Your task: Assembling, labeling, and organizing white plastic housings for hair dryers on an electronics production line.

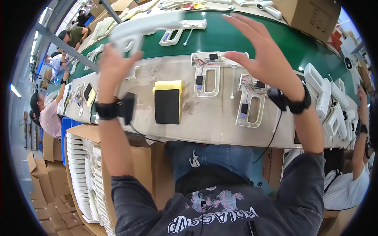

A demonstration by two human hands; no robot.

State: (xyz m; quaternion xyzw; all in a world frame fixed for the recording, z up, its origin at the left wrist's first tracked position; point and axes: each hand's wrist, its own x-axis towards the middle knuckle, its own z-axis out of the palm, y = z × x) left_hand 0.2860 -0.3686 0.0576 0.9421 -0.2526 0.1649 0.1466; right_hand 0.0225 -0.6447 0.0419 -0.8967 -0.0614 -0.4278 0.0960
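My left hand [114, 67], blurred by motion, is raised at the left over the far side of the worktable. Its fingers close round the lower part of a white gun-shaped plastic housing [147, 24], also blurred. My right hand [264, 56] hovers at the right with fingers spread and nothing in it. Below and left of it lies an open white housing half [206, 92] with wires and dark parts inside. A second open half [239, 120] of the same kind lies nearer to me. Between my arms is a black pad [167, 107] on a yellow sheet [169, 85].
A green conveyor belt [226, 33] runs behind the table, carrying another open housing [171, 36]. Finished-looking white housings [325, 92] are piled at the right. A carton [311, 17] stands at the far right. Stacked white parts [76, 157] fill a box at lower left. Other people sit on both sides.
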